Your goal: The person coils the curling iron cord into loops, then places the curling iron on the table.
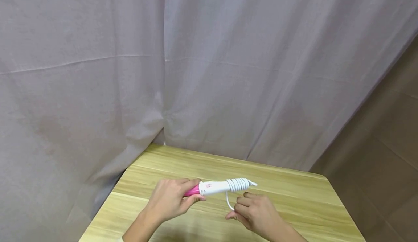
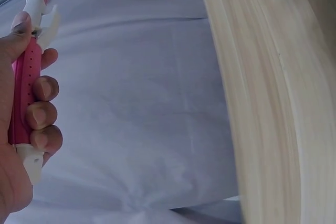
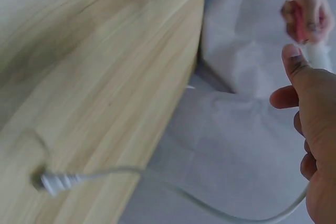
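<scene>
My left hand (image 1: 171, 197) grips the pink barrel of a pink and white hair iron (image 1: 213, 187) above the table. In the left wrist view the fingers wrap round the pink part (image 2: 26, 93), which has rows of small holes. White power cord (image 1: 237, 184) is wound in several turns round the iron's handle end. Below and right of it, my right hand (image 1: 256, 213) holds the loose length of that cord between curled fingers. The right wrist view shows the cord running from this hand to a blurred plug (image 3: 58, 183) over the tabletop.
A light wood-grain table (image 1: 183, 162) lies under both hands. Grey curtains (image 1: 228, 89) hang behind its far edge and along the left. A brownish cloth surface (image 1: 375, 169) stands on the right side.
</scene>
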{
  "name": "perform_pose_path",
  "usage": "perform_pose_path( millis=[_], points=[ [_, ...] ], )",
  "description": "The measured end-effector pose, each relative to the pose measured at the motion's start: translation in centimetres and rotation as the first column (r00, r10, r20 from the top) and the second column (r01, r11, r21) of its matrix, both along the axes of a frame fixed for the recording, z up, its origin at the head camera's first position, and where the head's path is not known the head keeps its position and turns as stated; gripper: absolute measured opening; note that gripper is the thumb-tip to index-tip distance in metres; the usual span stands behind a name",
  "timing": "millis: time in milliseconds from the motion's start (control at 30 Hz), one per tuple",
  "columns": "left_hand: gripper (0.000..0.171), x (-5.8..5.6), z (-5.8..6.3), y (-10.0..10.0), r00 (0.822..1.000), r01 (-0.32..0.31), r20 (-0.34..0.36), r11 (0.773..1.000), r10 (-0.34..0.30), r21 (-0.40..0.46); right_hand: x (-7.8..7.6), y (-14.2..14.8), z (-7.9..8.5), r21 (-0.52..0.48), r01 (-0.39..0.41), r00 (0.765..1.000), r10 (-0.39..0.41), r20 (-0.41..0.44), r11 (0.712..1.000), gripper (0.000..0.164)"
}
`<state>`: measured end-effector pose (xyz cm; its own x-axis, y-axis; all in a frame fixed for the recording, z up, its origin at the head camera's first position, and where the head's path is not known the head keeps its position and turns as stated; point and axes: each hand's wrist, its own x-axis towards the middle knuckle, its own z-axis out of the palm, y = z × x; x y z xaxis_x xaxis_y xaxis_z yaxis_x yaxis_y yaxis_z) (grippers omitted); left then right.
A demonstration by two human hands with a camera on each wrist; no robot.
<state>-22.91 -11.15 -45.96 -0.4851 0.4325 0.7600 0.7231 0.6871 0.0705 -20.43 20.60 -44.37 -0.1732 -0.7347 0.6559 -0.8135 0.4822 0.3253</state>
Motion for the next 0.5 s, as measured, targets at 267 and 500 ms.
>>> perform_pose_path(
  millis=[267, 500],
  points=[
    [0.043, -0.2, -0.4, -0.2, 0.999, -0.014, 0.028, 1.000, 0.015, -0.020, 1.2, -0.8, 3.0, -0.008, -0.033, 0.999, 0.032, -0.024, 0.999, 0.051],
    [0.045, -0.3, -0.4, 0.3, 1.000, 0.001, 0.019, 1.000, -0.001, -0.028, 0.7, -0.9, 5.1, -0.020, -0.038, 0.999, 0.037, -0.030, 0.999, 0.047]
  ],
)
